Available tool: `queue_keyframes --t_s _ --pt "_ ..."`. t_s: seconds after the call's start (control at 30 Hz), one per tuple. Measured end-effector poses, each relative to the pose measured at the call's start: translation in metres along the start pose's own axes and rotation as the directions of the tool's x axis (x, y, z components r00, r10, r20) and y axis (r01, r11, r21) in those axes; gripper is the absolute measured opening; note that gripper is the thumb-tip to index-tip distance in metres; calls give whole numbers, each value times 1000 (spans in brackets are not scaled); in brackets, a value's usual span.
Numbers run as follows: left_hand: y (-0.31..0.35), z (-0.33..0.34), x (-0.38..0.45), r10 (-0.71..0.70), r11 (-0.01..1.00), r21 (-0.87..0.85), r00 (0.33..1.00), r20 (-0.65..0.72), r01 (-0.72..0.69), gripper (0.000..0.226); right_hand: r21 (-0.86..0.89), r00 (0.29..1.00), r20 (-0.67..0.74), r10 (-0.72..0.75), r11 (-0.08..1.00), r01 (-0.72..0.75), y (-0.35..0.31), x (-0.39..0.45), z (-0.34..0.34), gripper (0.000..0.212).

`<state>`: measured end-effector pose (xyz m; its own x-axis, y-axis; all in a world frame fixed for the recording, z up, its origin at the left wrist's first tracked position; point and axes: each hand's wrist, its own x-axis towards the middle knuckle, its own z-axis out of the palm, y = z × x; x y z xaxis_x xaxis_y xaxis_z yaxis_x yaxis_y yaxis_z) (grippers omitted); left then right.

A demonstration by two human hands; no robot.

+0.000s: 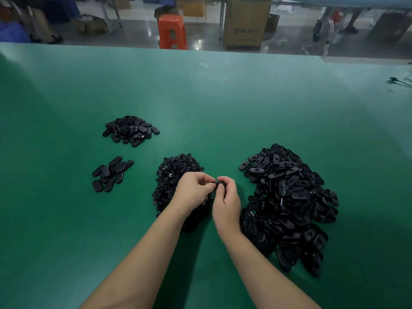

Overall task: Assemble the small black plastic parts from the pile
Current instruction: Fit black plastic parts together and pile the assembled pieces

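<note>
Centrally, small black part (219, 185) pinched between left hand (193, 190) and right hand (226, 201), both grips clamped on it.

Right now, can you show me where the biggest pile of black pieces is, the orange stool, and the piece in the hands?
biggest pile (287, 197), head view, middle of the heap.
orange stool (172, 30), head view, its front side.
held black piece (221, 184), head view, the part showing between the fingers.

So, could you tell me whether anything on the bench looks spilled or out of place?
Nothing stands out: four separate heaps of black parts sit on the green table, and both hands hold one part between them.
</note>
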<state>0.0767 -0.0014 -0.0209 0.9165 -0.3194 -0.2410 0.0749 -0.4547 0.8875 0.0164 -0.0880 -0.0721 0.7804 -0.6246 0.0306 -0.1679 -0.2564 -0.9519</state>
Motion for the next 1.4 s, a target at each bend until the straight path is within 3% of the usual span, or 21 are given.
queue_keyframes --t_s 0.8,1.4 --pt "-4 1 2 -86 991 -98 994 69 92 7 -19 1000 18 -8 1000 8 -1 -2 0 19" --pt "-7 8 2 -47 999 -14 999 26 48 14 49 999 26 47 998 -49 1 0 -2 23"
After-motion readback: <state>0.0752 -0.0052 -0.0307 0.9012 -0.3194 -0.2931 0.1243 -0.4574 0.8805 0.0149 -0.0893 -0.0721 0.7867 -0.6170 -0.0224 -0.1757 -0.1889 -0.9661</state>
